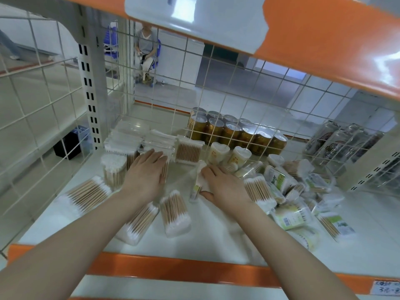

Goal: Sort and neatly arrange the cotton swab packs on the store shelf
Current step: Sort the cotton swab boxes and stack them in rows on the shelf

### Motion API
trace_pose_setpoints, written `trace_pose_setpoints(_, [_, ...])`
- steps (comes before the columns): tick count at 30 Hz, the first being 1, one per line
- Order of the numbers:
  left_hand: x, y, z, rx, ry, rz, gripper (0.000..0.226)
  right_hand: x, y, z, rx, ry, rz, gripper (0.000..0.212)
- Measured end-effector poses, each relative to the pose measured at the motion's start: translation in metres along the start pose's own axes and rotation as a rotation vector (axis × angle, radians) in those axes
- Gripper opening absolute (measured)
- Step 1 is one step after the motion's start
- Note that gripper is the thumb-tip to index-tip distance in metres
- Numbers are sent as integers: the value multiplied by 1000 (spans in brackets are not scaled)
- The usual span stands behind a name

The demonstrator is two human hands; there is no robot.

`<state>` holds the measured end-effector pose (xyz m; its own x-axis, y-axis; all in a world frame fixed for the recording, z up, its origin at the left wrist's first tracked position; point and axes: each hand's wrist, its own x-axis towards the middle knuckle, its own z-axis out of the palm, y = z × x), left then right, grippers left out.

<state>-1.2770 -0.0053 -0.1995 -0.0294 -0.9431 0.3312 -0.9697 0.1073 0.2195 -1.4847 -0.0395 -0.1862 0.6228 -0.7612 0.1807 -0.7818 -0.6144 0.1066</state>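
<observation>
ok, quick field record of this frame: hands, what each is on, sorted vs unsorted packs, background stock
left hand: fingers straight, resting flat on the stacked swab packs
right hand: grips one small pack
sorted: stacked packs at back left of shelf
unsorted: loose pile at right
front: flat wooden-stick packs
behind wire grid: gold cans
</observation>
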Motion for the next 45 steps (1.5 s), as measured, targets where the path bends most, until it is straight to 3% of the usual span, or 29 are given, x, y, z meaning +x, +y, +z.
trace_pose_setpoints(4, [3,-4,1,34,-89,-31,58,15,0,0,15,-14,16,45])
trace_pose_setpoints(24, [12,-8,6,-71,-52,-40,55,71,8,18,80,43,103,29])
trace_pose_setpoints(36, [13,-9,18,-118,17,-18,57,95,18,27,106,77,159,31])
trace_pose_setpoints(45, [19,-14,23,-30,55,10,41,107,20,33,116,95,198,27])
